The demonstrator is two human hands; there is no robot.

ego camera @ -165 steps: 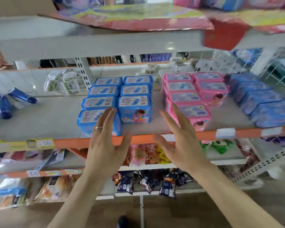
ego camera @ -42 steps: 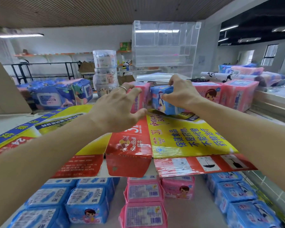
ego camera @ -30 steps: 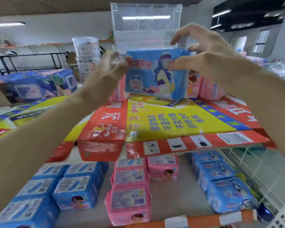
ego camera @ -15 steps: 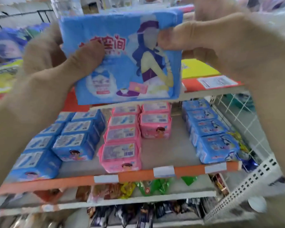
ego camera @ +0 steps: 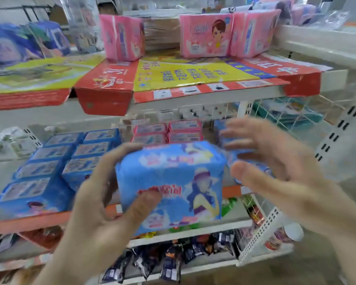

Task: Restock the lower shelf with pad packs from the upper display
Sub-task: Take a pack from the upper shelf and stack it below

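The blue pad pack (ego camera: 170,186) sits in front of the lower shelf (ego camera: 49,221), gripped by the left hand (ego camera: 103,204), thumb on its face and fingers behind. The right hand (ego camera: 275,173) is spread and blurred just beside it, holding nothing. The pack looks light, soft and squashy in slick film; holding it by its short ends should steady it.

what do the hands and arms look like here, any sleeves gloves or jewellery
Both the left hand and the right hand are bare, with no gloves. Both forearms are bare as far as the frame shows, no sleeves or watch in view. Motion blur softens the fingers, so a ring cannot be made out.
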